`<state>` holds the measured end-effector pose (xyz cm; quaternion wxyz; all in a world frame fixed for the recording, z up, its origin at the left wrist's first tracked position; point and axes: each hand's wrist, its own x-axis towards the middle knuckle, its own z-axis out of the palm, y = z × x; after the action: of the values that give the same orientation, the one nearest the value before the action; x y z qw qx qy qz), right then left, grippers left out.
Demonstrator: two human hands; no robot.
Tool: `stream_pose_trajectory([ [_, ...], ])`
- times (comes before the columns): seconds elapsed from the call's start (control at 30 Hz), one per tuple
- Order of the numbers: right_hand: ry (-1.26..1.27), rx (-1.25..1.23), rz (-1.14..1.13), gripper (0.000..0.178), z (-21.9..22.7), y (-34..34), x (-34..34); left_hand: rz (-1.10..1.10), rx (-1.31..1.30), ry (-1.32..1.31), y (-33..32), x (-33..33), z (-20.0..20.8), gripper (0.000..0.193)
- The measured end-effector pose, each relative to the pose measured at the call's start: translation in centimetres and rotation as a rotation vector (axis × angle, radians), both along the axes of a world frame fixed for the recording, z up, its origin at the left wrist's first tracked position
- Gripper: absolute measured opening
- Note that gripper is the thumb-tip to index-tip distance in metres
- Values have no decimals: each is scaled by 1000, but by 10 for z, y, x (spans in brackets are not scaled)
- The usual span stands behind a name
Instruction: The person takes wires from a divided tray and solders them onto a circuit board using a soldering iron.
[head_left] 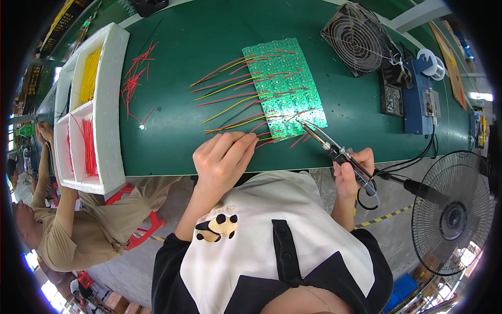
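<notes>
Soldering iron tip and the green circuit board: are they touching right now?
Cannot tell. In the head view the soldering iron, held in the right hand, has its tip over the green circuit board at its near edge, but no contact or gap shows plainly.

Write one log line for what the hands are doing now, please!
left hand: on wire ends | right hand: holds soldering iron | tip: at green circuit board edge | table: green

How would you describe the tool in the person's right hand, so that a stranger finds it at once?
Start at the green circuit panel in the middle of the green table. At its near right corner, a thin metal tip touches it: this is the soldering iron, held in the right hand. Unlike the loose wires, it has a dark handle and cable.
</notes>
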<state>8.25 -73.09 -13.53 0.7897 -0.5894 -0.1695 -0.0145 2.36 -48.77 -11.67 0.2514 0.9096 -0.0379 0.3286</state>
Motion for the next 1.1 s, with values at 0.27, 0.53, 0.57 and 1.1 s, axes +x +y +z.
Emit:
stream_pose_trajectory([
  [0.27,0,19,1,27,0,3,2,2,-6,9,8,1,-2,17],
  [0.53,40,36,-62,33,5,11,0,-22,29,116,26,-10,8,14],
  [0.57,13,48,-74,36,2,10,0,-18,43,124,26,-14,9,14],
  [1.1,-23,88,-66,28,1,7,2,-47,81,155,23,-23,14,12],
])
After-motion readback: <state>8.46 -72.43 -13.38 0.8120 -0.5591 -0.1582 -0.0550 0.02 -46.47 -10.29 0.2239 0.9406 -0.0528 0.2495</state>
